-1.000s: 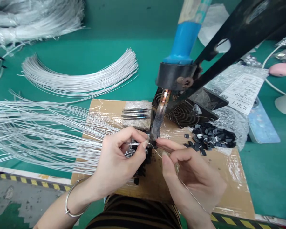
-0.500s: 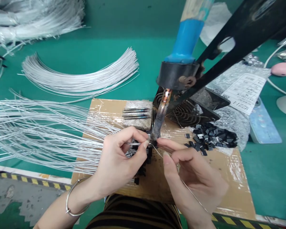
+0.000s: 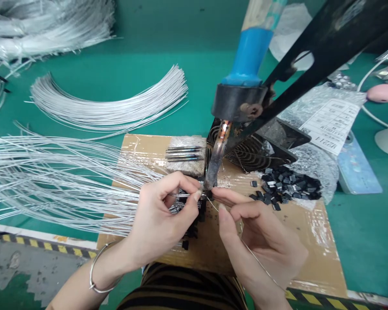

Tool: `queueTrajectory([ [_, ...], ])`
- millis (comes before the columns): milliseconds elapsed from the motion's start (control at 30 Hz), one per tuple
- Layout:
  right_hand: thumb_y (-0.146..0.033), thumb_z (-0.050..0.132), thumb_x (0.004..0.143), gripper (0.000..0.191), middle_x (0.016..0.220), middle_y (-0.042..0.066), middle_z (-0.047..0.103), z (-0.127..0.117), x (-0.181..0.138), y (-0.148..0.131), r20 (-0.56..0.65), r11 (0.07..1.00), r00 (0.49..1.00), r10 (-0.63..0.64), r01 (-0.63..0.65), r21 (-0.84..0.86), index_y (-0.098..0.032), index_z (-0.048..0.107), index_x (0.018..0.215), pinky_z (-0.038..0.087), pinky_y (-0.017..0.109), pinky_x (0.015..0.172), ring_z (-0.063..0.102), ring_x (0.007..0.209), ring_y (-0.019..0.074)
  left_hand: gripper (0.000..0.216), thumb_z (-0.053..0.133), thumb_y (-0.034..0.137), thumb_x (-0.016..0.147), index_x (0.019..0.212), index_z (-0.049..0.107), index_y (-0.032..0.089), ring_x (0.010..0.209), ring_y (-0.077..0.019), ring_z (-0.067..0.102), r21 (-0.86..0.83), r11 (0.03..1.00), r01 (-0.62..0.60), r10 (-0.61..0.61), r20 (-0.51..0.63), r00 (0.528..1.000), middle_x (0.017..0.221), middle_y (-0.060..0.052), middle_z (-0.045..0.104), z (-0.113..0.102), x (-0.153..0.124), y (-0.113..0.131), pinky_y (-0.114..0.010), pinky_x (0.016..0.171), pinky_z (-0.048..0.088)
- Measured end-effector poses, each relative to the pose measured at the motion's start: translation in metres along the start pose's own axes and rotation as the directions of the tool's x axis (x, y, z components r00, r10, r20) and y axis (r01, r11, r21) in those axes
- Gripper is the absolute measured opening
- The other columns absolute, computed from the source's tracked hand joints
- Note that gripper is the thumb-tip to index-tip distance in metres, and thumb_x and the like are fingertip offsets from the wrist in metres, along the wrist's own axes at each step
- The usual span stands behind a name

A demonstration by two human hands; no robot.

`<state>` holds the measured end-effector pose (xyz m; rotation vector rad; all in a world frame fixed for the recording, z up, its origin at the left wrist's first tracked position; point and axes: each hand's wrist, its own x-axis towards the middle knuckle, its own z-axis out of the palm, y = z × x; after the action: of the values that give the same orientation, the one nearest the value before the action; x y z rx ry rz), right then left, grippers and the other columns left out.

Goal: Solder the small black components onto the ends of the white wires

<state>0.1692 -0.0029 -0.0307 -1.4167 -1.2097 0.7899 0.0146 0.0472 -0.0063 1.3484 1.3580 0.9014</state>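
A green bench mat [image 3: 194, 82] spreads beyond both hands, and a cardboard sheet [image 3: 313, 254] lies beneath them. Loose white wires [image 3: 123, 206] fan out left of the left hand [image 3: 158, 224]. Just above the fingertips, a blue-sleeved soldering iron [image 3: 250, 56] points down. Small black connectors [image 3: 291, 183] lie heaped beyond the right hand's [image 3: 261, 232] knuckles. That hand pinches a thin strand of solder wire [image 3: 258, 262], which trails across the palm, its front end near the iron's tip. The left thumb and forefinger grip a white wire [image 3: 181, 195] just beside that tip; its very end is too small to tell.
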Motion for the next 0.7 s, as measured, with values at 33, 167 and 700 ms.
queueTrajectory([
  [33,-0.013,0.074,0.095,0.021,0.112,0.006,0.086,0.0003,-0.0001,0.0003,-0.002,1.0,1.0,0.0,0.0,0.004,-0.024,0.066,0.079,0.065,0.029,0.086,0.084,0.098,0.0213,0.013,0.07,0.016,0.089,0.076,0.069,0.02,0.071,-0.0178,0.074,-0.001,1.0,-0.006,0.006,-0.002,1.0,0.086,-0.005,0.083,0.0,-0.0001,0.0001,-0.026,0.054,0.05],
  [167,-0.012,0.075,0.095,0.021,0.112,0.005,0.086,0.001,-0.0006,0.0012,-0.005,1.0,1.0,-0.004,0.004,0.017,-0.024,0.067,0.079,0.065,0.028,0.088,0.084,0.1,0.0205,0.014,0.069,0.014,0.088,0.075,0.07,0.02,0.071,-0.0176,0.073,0.01,1.0,-0.002,0.002,-0.006,1.0,0.086,-0.005,0.083,0.0003,-0.0008,0.0021,-0.025,0.054,0.049],
  [700,-0.009,0.073,0.095,0.022,0.113,0.003,0.085,0.0019,-0.001,0.0046,-0.01,0.999,0.999,-0.033,0.033,0.041,-0.024,0.065,0.08,0.062,0.025,0.087,0.083,0.099,0.0167,0.013,0.068,0.014,0.088,0.075,0.069,0.019,0.072,-0.0176,0.073,0.022,1.0,0.005,-0.005,-0.008,1.0,0.086,-0.005,0.083,0.0015,0.0002,0.0033,-0.024,0.052,0.046],
])
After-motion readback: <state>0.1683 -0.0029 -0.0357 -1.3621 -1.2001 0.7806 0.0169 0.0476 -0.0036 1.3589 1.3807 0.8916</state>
